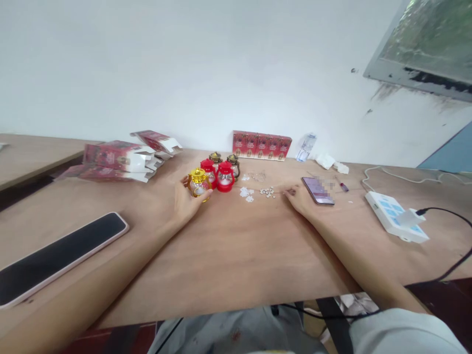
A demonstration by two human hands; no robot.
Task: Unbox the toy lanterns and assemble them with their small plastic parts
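My left hand point(187, 200) is wrapped round a small gold toy lantern point(198, 182) standing on the wooden table point(236, 255). Two red lanterns point(224, 176) and two dark gold-topped ones point(233, 163) stand just behind it. My right hand point(299, 197) lies low on the table with its fingertips pinched at a scatter of tiny round pieces point(268, 192). Small white bits point(246, 192) lie between the lanterns and those pieces.
Flattened red cartons point(118, 157) are piled at the back left, and a row of red boxes point(261, 145) stands against the wall. A phone point(317, 190) lies by my right hand, a dark phone point(55, 255) at the left, and a white power strip point(396, 216) with cables at the right.
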